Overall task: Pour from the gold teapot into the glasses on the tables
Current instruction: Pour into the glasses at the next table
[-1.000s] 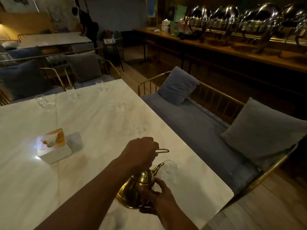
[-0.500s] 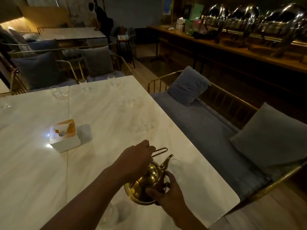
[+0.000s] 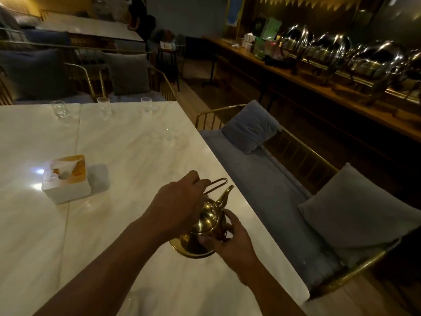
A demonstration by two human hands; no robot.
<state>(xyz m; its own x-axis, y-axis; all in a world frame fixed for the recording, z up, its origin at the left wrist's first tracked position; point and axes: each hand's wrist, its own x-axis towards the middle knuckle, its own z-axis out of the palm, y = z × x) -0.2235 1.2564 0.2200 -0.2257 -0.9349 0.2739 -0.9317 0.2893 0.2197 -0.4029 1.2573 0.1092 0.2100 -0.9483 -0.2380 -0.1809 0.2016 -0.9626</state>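
Two bare forearms, no sleeves, left grip [image 3: 180, 201], right grip [image 3: 230, 242]

The left hand [image 3: 180, 201] grips the looped wire handle of the gold teapot [image 3: 205, 226], while the right hand [image 3: 230, 240] cups its rounded body from the near side. The teapot is tilted, spout pointing up and away, over the right edge of the white marble table [image 3: 136, 151]. A tissue box [image 3: 66, 179] sits to the left. Three empty glasses [image 3: 103, 106] stand along the far edge. A cushioned bench [image 3: 262, 183] runs beside the table.
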